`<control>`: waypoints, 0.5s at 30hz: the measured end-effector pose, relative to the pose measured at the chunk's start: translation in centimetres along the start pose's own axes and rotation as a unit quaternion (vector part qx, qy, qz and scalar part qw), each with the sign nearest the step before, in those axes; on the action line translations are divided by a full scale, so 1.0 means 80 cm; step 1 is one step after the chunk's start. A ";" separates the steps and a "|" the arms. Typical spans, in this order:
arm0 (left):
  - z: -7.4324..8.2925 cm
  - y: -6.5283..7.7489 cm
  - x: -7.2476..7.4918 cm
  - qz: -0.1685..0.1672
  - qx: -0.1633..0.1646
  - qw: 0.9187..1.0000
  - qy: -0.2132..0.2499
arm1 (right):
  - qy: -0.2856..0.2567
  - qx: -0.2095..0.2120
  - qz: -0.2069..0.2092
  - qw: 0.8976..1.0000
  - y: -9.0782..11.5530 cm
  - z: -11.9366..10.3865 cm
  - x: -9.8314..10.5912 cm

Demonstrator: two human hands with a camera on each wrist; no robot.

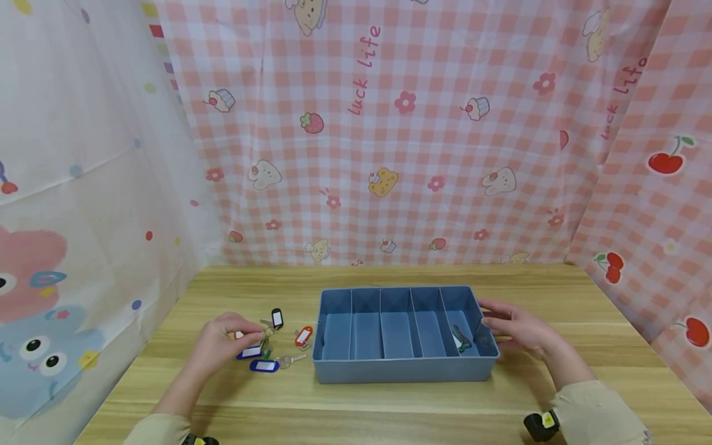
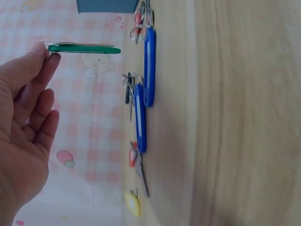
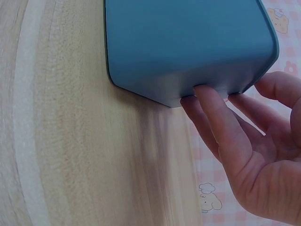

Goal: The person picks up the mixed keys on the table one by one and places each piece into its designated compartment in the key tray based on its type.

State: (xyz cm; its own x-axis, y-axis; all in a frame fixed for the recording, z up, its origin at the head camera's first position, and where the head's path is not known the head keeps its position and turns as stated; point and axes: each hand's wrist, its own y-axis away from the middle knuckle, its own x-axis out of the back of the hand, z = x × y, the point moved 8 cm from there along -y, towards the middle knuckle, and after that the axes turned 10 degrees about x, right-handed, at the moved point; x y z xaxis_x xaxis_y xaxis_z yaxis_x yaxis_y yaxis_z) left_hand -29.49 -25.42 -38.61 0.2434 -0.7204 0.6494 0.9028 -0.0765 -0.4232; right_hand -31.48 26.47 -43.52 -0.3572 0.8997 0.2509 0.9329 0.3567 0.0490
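Observation:
My left hand [image 1: 225,343] pinches the ring of a green key tag [image 2: 84,49] between thumb and fingertips. A key hangs flat along the tag, above the table. Around that hand lie a blue key tag [image 1: 264,366], another blue tag [image 2: 140,117], a black tag [image 1: 277,318] and a red tag [image 1: 303,336], with keys. The right hand [image 1: 520,327] rests its fingertips against the outer right end of a blue-grey divided box [image 1: 406,371], thumb at the rim. In the box's rightmost compartment sits a green tag [image 1: 462,339], partly hidden by the wall.
The box has several compartments in a row on the wooden table [image 1: 361,414]. A yellow tag [image 2: 133,203] shows in the left wrist view. Checked cloth [image 1: 356,154] hangs behind the table, with more cloth at both sides.

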 end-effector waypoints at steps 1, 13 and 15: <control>0.002 -0.001 -0.002 -0.001 -0.001 1.000 0.001 | 0.001 0.000 0.000 1.000 0.000 0.000 0.000; 0.018 -0.019 -0.016 -0.023 0.060 0.998 -0.018 | 0.002 0.011 -0.011 1.000 -0.001 -0.001 0.000; 0.023 -0.022 -0.017 -0.018 0.061 0.998 -0.016 | 0.003 0.015 -0.015 1.000 -0.001 -0.001 0.000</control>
State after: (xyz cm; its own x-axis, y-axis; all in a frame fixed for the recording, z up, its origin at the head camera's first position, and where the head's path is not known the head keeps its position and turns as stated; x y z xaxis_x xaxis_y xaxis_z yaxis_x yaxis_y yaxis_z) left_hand -30.78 -23.06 -37.59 0.2203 -0.6964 0.6830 0.9470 -0.0151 -0.3209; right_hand -31.59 26.42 -43.46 -0.3839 0.8872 0.2559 0.9203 0.3903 0.0272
